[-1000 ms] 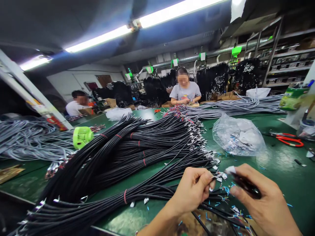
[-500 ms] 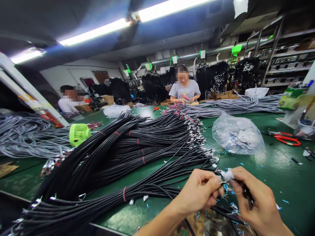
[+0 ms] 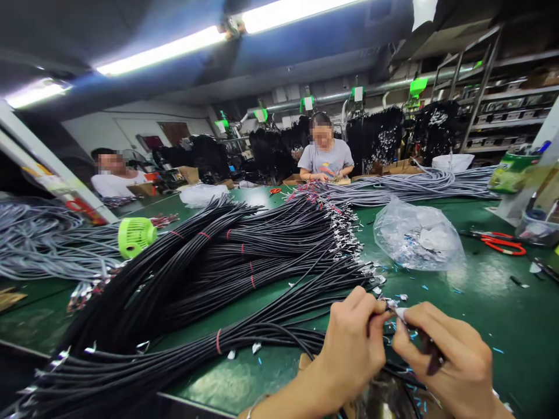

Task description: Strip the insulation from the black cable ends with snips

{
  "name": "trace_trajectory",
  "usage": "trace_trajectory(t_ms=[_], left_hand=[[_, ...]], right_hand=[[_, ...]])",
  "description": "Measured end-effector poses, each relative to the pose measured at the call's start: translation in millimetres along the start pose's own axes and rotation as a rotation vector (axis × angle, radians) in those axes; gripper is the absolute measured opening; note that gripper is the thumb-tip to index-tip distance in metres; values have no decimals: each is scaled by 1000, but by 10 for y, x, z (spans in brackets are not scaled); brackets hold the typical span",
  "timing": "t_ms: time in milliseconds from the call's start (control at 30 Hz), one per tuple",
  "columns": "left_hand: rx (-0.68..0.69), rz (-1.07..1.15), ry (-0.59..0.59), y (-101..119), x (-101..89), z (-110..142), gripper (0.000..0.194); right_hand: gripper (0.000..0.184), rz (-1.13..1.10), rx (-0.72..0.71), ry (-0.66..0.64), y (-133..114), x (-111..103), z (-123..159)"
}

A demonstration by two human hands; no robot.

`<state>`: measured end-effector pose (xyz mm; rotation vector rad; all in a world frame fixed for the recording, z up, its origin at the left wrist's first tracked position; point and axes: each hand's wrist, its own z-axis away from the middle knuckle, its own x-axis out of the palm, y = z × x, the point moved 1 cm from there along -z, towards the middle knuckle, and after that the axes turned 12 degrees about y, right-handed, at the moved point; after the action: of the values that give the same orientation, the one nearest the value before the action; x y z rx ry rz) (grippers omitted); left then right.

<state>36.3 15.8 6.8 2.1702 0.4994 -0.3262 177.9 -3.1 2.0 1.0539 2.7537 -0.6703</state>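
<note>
My left hand [image 3: 353, 343] and my right hand [image 3: 445, 358] meet low at the right, fingers pinched together over the stripped end of a black cable [image 3: 393, 313], where a bit of white foil shows. A dark tool or cable piece [image 3: 432, 361] sits inside my right hand's grip; I cannot make out which. A large heap of black cable bundles [image 3: 227, 273], tied with red bands, fans out to the left of my hands on the green table [image 3: 489, 302].
A clear plastic bag of scraps [image 3: 417, 235] lies beyond my hands. Red scissors [image 3: 502, 244] rest at the right. Grey cable bundles [image 3: 414, 186] lie far back and at the left, beside a green fan [image 3: 135, 235]. Two people sit across the table.
My two hands have drawn closer together over the cable end, and the view has shifted slightly rightward and down.
</note>
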Motion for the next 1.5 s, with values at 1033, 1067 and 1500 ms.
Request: trace_trajectory(t_ms=[1033, 1067, 1500], left_hand=[[-617, 886, -213, -29, -56, -117, 51], [-591, 916, -236, -33, -60, -119, 49], [-214, 398, -30, 28, -214, -170, 22]], right_hand=[[29, -399, 753, -337, 167, 17, -124], [32, -447, 816, -362, 165, 32, -110], [32, -509, 945, -353, 132, -28, -109]])
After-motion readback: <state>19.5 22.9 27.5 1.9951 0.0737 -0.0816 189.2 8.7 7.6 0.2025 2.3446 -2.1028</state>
